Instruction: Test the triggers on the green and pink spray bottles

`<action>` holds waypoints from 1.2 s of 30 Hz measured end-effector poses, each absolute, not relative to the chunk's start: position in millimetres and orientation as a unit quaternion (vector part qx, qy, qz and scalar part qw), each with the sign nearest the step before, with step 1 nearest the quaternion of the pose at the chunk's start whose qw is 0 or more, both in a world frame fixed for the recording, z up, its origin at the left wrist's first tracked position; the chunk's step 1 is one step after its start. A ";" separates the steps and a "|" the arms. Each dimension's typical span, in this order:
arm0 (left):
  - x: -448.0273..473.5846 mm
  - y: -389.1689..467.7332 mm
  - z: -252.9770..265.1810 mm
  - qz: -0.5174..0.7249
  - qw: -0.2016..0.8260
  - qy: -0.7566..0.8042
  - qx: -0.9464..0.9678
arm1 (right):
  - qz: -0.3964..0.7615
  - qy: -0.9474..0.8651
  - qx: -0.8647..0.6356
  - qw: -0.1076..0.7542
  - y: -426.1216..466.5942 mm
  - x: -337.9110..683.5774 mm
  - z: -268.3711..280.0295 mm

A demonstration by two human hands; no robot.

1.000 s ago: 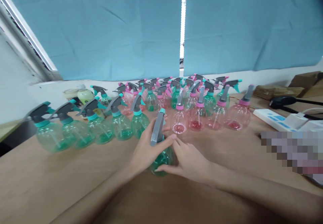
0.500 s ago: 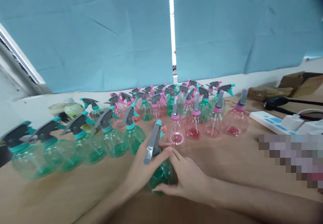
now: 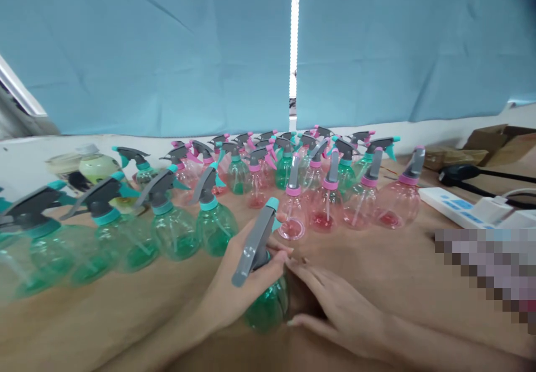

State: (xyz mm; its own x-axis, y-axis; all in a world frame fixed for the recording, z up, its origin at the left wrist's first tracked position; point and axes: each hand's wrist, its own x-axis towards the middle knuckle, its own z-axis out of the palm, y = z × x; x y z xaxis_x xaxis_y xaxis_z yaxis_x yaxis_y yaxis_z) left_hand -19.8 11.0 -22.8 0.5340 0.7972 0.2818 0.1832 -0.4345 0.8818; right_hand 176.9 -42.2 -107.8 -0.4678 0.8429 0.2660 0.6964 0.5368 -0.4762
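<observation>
A green spray bottle (image 3: 268, 305) with a grey trigger head and teal nozzle stands in front of me. My left hand (image 3: 240, 266) is closed around its neck, below the trigger head. Just right of the bottle is my right hand (image 3: 339, 305), its thumb and fingers spread apart. Its fingertips come close to the left hand's fingers; whether they touch, I cannot tell. Several green spray bottles (image 3: 176, 238) form a row at the left. Pink spray bottles (image 3: 324, 210) line up beyond my hands, liquid pooled in their bottoms.
More green and pink sprayers crowd the back of the wooden table (image 3: 377, 266). On the right lie a white power strip (image 3: 448, 207), black cables and a cardboard box (image 3: 498, 143). A jar (image 3: 98, 165) stands at the back left, before a blue curtain (image 3: 167, 53).
My right hand has come off the bottle's side, moving right and slightly down. The left hand keeps its hold on the neck. The camera view has shifted a little.
</observation>
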 end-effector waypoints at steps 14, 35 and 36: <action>-19.2 12.2 -31.9 0.354 0.352 0.346 0.794 | 0.186 -0.841 -0.458 0.220 -40.6 193.9 -107.5; -12.6 4.8 -9.3 0.383 0.314 0.354 0.793 | 0.182 -0.855 -0.451 0.183 -38.1 198.3 -108.3; -12.5 4.3 -8.7 0.382 0.302 0.357 0.797 | 0.182 -0.855 -0.450 0.183 -38.1 198.4 -108.8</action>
